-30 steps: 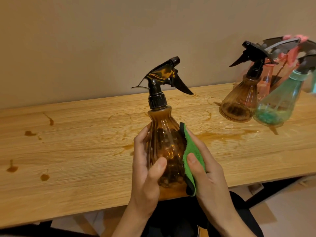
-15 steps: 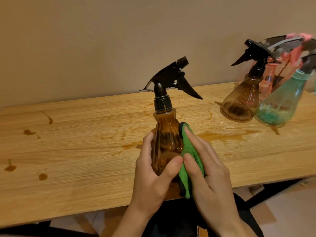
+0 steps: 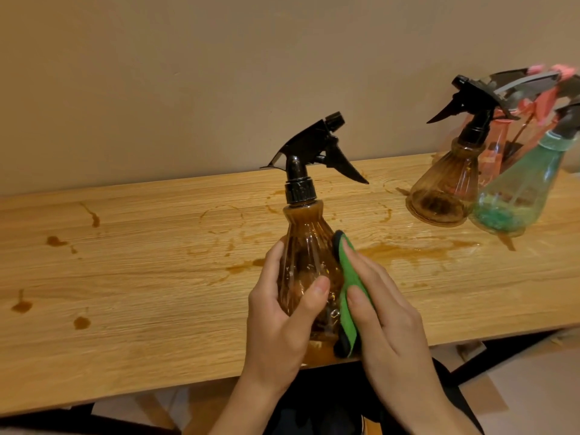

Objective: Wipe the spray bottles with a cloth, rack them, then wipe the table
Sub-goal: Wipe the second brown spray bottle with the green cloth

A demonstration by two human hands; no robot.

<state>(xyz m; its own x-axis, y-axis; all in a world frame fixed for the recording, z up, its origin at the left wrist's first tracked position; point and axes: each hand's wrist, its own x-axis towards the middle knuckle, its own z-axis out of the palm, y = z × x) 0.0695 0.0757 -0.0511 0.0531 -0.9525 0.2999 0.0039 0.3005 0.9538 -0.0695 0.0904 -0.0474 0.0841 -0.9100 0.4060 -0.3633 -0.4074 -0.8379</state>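
My left hand [image 3: 279, 324] grips an amber ribbed spray bottle [image 3: 306, 246] with a black trigger head, upright over the near edge of the wooden table [image 3: 141, 277]. My right hand [image 3: 386, 321] holds a folded green cloth [image 3: 350, 293] against the bottle's right side, thumb and fingers lying on it. At the far right several bottles hang tilted from a rack by their trigger heads: an amber one [image 3: 445, 189], a green one [image 3: 518, 196] and a pink one [image 3: 496, 146] behind them.
Brown liquid marks the tabletop: a wide smear [image 3: 417, 249] right of the held bottle, ring marks [image 3: 221, 219] behind it and drops [image 3: 56, 241] at the left. A beige wall runs behind the table. Black table legs [image 3: 502, 356] show below right.
The bottle has turned in my left hand, its trigger swinging to the right. My right hand and the cloth have slid along the bottle's right side.
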